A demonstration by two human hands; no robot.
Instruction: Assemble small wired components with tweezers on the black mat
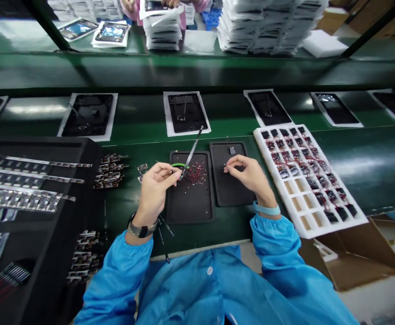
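My left hand (157, 183) is closed in a pinch on a small part with a silver ribbon cable (195, 149) sticking up from it. A green strip (180, 165) curves beside the fingertips. The hand is over the left black tray (190, 210), where many tiny parts with red wires (197, 174) lie scattered. My right hand (246, 174) is pinched above the right black tray (233, 194); whatever is between its fingertips is too small to make out. A small grey square piece (232, 150) lies in that tray, just past the fingers.
A white foam tray (294, 198) with small black wired modules stands at right, above a cardboard box (363, 257). Tablet housings (185, 110) line the green belt behind. Left are a large black bin (48, 257) and stacked small boards (109, 171). Another person's hand (172, 3) shows at the top.
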